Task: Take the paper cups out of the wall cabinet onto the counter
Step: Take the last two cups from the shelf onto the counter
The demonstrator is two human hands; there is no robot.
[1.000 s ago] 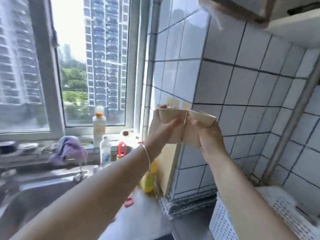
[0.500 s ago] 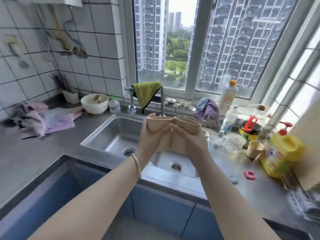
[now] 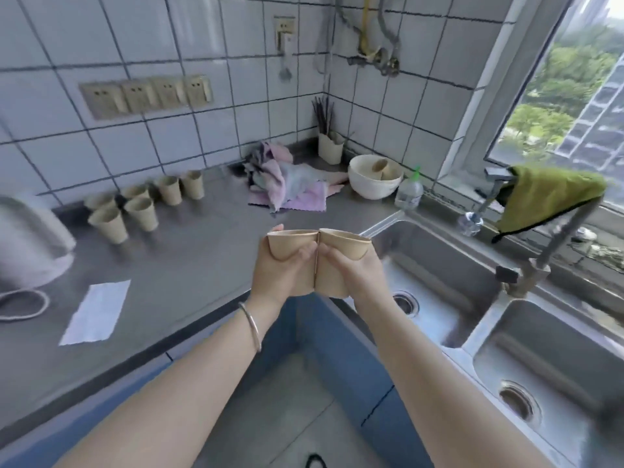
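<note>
The view is now facing the corner stretch of the steel worktop (image 3: 189,265), whereas half a second ago it was looking over the sink toward the window, and a second ago at the tiled wall beneath the wall cabinet; the person is therefore turning leftward, away from the cabinet, which is no longer showing. The double sink (image 3: 435,298) is now lying to the right of the arms. A kettle-like appliance (image 3: 30,244), blurred at the left edge and not certainly identifiable, is standing on the worktop beside a sheet of paper (image 3: 96,312). Crumpled cloths (image 3: 287,184) and a white bowl (image 3: 373,179) are occupying the far corner.

Six paper cups (image 3: 141,207), as far as the blur allows a count, are already standing upright in a loose group near the wall tiles, well apart from the hands. This is indicating that the task is well under way and that the group is the probable set-down place.

The left hand (image 3: 282,271) is closing around one paper cup (image 3: 290,243), and the right hand (image 3: 354,271) is closing around a second paper cup (image 3: 342,246). The two cups are being held upright, rims touching side by side, in the air above the worktop's front edge near the sink corner. Both grips are remaining unchanged across the turn; only the heading is changing. The remaining step is judged to be carrying the pair leftward and setting them beside the standing group.
</note>
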